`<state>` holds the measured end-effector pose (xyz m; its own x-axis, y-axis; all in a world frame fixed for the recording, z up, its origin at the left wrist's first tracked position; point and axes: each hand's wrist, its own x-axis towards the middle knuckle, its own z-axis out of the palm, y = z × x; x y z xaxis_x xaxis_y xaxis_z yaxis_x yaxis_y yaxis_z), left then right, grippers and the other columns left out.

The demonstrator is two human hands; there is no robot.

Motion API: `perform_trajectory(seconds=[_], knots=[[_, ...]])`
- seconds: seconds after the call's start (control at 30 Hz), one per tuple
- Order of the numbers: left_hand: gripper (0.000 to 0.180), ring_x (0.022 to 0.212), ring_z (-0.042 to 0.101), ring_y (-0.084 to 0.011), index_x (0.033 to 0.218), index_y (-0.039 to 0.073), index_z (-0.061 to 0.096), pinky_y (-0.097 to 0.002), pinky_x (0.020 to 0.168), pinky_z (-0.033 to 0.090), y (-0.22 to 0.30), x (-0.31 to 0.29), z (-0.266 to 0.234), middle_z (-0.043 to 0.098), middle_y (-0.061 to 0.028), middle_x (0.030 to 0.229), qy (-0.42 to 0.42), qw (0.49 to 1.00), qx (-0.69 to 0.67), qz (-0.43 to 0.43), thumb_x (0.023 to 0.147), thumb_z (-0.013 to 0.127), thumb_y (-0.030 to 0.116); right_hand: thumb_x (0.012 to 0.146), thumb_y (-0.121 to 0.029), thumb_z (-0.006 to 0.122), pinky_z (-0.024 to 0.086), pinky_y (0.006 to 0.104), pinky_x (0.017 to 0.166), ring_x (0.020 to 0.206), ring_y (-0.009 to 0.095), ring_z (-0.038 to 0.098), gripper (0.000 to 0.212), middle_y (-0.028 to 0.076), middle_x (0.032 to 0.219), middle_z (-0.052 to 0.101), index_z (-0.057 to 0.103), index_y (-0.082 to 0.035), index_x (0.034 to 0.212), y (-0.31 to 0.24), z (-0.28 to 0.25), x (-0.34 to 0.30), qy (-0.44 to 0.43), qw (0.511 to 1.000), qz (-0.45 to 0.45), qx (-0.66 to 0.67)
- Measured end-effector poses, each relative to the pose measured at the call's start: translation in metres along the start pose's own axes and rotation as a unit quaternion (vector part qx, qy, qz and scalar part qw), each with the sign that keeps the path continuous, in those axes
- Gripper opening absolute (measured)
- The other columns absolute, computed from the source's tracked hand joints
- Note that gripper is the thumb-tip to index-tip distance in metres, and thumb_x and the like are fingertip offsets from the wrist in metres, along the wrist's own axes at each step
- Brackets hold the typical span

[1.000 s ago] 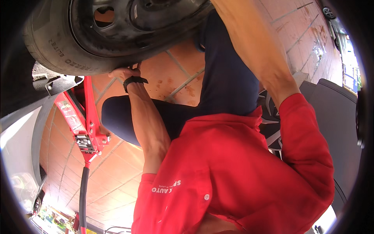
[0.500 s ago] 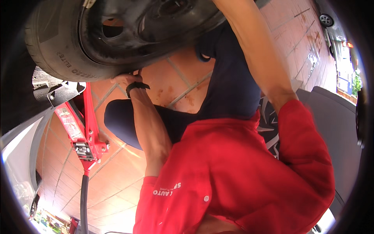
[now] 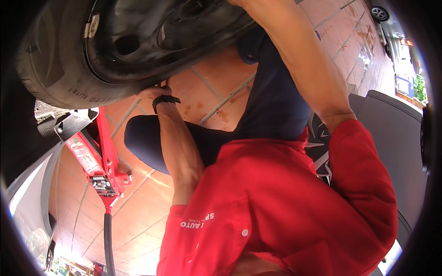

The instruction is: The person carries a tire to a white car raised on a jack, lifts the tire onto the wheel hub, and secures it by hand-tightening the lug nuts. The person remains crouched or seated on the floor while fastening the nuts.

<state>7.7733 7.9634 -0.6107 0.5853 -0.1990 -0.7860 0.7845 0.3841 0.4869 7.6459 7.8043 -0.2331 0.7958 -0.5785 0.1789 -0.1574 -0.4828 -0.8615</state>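
A car wheel with a worn black tyre (image 3: 55,76) and a dark steel rim (image 3: 142,43) fills the upper left. My left hand (image 3: 154,92), with a black band on its wrist, holds the tyre's lower edge from beneath; part of its fingers is hidden under the rubber. At the top edge of the picture, my right hand (image 3: 237,2) is by the wheel's far right side. Most of that hand is cut off, so its fingers do not show. A small light-coloured clip (image 3: 93,26) sits on the rim's edge.
A red floor jack (image 3: 103,158) with a black handle (image 3: 108,239) stands at the left under the car's metal bracket (image 3: 73,124). My bent legs (image 3: 276,101) are on the tiled floor (image 3: 198,92). A dark grey panel (image 3: 386,147) stands to the right; a parked car (image 3: 382,18) is farther off.
The wheel has shifted left and turned slightly, its rim clip and hole now lower. My right hand has moved left and upward with it. My left hand stays under the tyre.
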Motion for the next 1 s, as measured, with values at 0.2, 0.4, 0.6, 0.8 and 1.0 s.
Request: perform_trajectory(seconds=[0.2,0.4,0.6,0.8,1.0], knots=[[0.089,0.161,0.033,-0.0389,0.17,0.025,0.044,-0.0767,0.119,0.036,-0.015,-0.004,-0.011,0.037,-0.0085,0.177,0.011,1.0,-0.019,-0.001,0.1,0.024,0.077,0.089,-0.1,0.05,0.053,0.0397,0.094,0.095,0.026,0.069,0.112,0.018,0.087,0.072,0.077,0.008,0.088,-0.024,0.017,0.003,0.081,0.993,0.081,0.009],[0.089,0.161,0.033,-0.0388,0.17,0.025,0.044,-0.0765,0.119,0.037,-0.029,-0.009,-0.013,0.037,-0.0084,0.177,0.019,0.999,-0.037,-0.021,0.1,0.025,0.077,0.089,-0.1,0.053,0.055,0.0385,0.092,0.09,0.024,0.07,0.108,0.017,0.08,0.071,0.073,0.005,0.074,-0.015,0.021,0.01,0.11,0.991,0.072,-0.015],[0.09,0.161,0.033,-0.0387,0.17,0.025,0.044,-0.0762,0.119,0.037,-0.031,-0.001,-0.015,0.037,-0.0082,0.177,0.02,0.999,-0.039,-0.02,0.099,0.025,0.077,0.09,-0.098,0.054,0.056,0.0401,0.087,0.081,0.022,0.07,0.102,0.01,0.064,0.064,0.067,-0.001,0.061,-0.024,-0.008,0.016,-0.006,0.99,0.121,0.066],[0.09,0.159,0.036,-0.0379,0.168,0.024,0.047,-0.0748,0.118,0.039,-0.028,0.018,-0.018,0.039,-0.0077,0.176,0.014,0.999,-0.038,-0.023,0.098,0.03,0.078,0.091,-0.098,0.053,0.055,0.0384,0.073,0.068,0.019,0.066,0.099,0.007,0.059,0.059,0.061,-0.005,0.056,-0.008,0.002,0.011,0.025,0.995,0.085,0.044],[0.09,0.157,0.037,-0.0377,0.167,0.024,0.047,-0.0739,0.118,0.039,-0.026,0.016,-0.027,0.04,-0.0078,0.174,0.019,0.999,-0.037,-0.015,0.098,0.03,0.079,0.088,-0.101,0.051,0.055,0.0396,0.077,0.073,0.022,0.068,0.104,0.009,0.063,0.062,0.066,-0.002,0.063,-0.004,0.01,0.007,0.029,0.999,0.026,0.013]])
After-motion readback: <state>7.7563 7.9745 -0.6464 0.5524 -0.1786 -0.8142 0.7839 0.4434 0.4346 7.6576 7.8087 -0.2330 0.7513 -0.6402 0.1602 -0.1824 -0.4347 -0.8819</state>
